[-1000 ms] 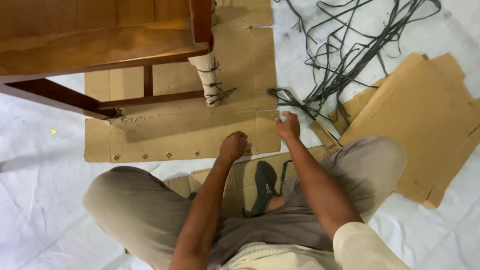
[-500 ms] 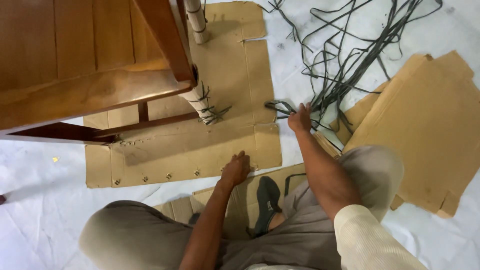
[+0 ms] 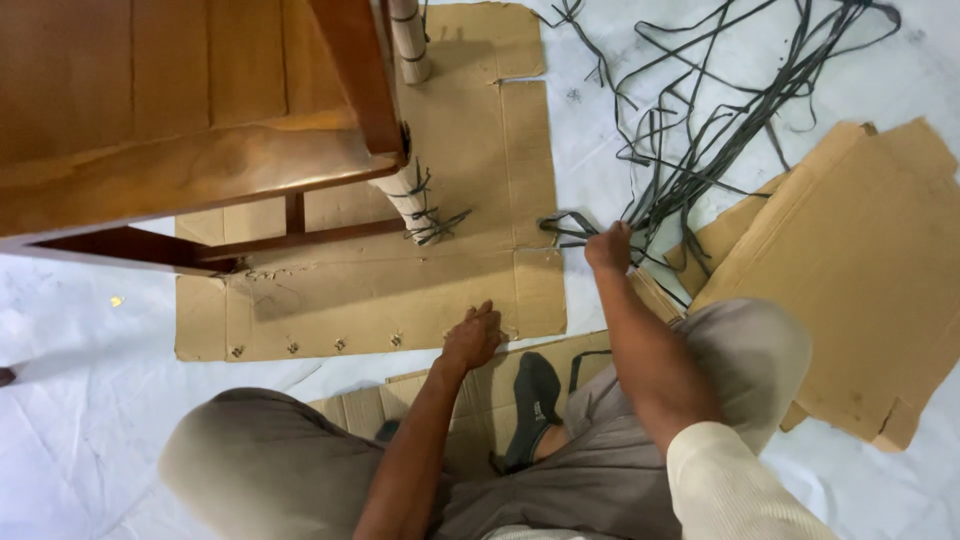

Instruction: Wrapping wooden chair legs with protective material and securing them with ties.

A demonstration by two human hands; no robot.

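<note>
My right hand (image 3: 608,247) is closed around several dark plastic straps (image 3: 700,130) where the loose bundle meets the floor. My left hand (image 3: 472,336) presses flat on the front edge of a flattened cardboard sheet (image 3: 470,150), fingers slightly spread and holding nothing. A brown wooden furniture piece (image 3: 200,150) stands over that sheet at upper left. One of its legs (image 3: 405,195) is wrapped in pale paper and tied with dark straps. I sit on the floor with knees spread and a dark sock (image 3: 530,395) between them.
A second stack of flattened cardboard (image 3: 850,270) lies to the right. White sheeting (image 3: 80,420) covers the floor. Another wrapped leg (image 3: 408,40) shows at the top. More cardboard (image 3: 350,408) lies under my legs.
My right hand reached from the cardboard's edge out to the straps and closed on them. My left hand moved from a fist to resting flat. The view shifted, showing more of the furniture.
</note>
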